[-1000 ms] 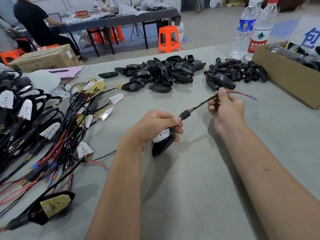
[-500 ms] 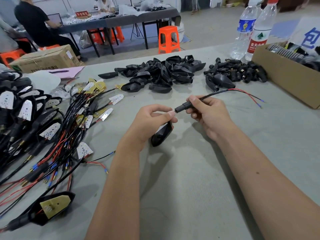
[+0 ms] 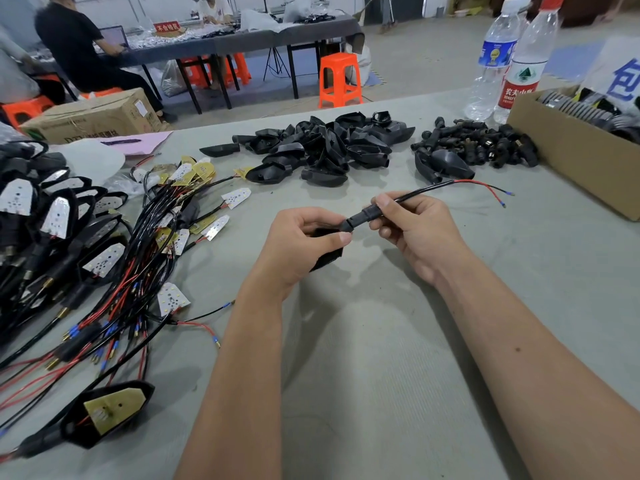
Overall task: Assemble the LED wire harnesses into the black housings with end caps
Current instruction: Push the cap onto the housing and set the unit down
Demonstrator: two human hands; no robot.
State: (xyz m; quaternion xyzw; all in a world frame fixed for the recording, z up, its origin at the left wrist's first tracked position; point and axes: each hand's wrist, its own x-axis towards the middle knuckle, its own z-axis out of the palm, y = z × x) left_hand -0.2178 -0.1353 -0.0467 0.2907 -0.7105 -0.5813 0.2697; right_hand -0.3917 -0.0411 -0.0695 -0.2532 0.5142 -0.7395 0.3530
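The left hand point(image 3: 298, 244) curls its fingers round a black housing point(image 3: 325, 256); the right hand point(image 3: 412, 226) pinches the end cap point(image 3: 360, 218) at its mouth. A black cable point(image 3: 426, 190) runs from the cap to red wires point(image 3: 485, 188).

two hands: left point(image 3: 301, 244), right point(image 3: 415, 230). two water bottles point(image 3: 491, 60) point(image 3: 523, 64). two cardboard boxes point(image 3: 93, 116) point(image 3: 568, 147). housings point(image 3: 322, 147), end caps point(image 3: 485, 143), harnesses point(image 3: 138, 265): heaps, too many to count.

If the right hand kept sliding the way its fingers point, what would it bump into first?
Probably the left hand. The right hand points leftward along the small black end cap it pinches, toward the black plastic housing the left hand holds. Depth is hard to judge.
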